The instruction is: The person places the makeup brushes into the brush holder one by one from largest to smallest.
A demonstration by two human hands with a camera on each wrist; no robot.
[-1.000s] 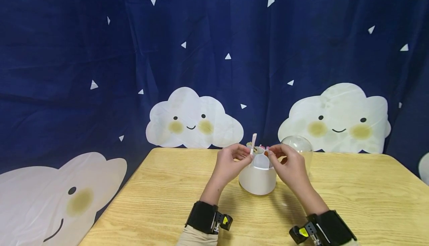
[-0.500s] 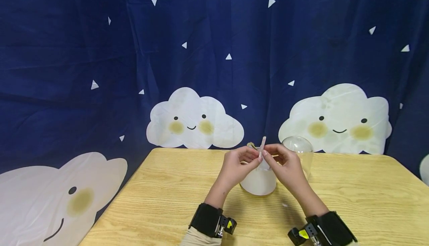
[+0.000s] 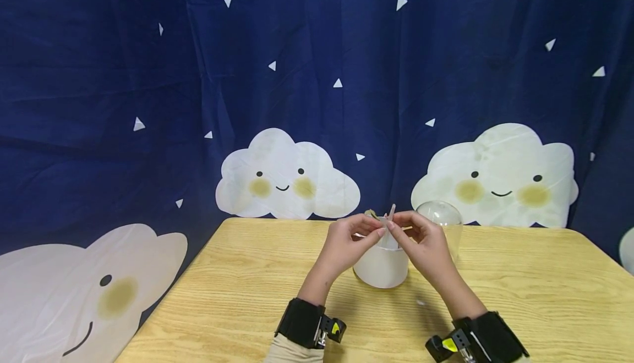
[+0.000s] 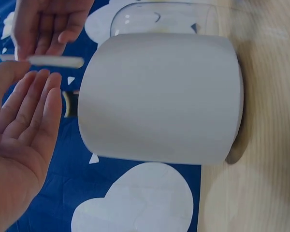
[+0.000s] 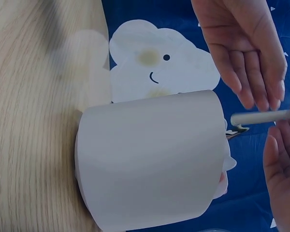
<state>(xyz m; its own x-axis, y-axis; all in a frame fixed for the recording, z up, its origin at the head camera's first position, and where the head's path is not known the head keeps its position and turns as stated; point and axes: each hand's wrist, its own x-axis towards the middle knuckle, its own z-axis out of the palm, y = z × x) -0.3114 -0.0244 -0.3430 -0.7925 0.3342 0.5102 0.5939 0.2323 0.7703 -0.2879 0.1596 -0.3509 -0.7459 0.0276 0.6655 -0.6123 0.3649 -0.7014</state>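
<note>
Above a white round desk organizer (image 3: 380,268), my right hand (image 3: 423,236) pinches a slim whitish stick (image 3: 392,212) between thumb and fingertips. The stick stands nearly upright, and its kind is not clear. My left hand (image 3: 349,240) is close beside it, thumb and fingers bent loosely. In the right wrist view a gap shows between the left thumb and the stick (image 5: 261,117). The stick's rounded lower end (image 4: 75,62) is near the organizer's rim in the left wrist view. Behind the left fingertips an olive-gold item (image 3: 370,213) pokes up from the organizer.
A clear dome (image 3: 448,220) stands behind my right hand, close to the organizer. Both rest on a light wooden table (image 3: 238,275). A blue curtain (image 3: 307,49) with white clouds hangs behind the table's far edge.
The stick has moved to the right, from my left hand's pinch to my right hand's. The right fingers came in to the stick, and the left fingertips have eased slightly away.
</note>
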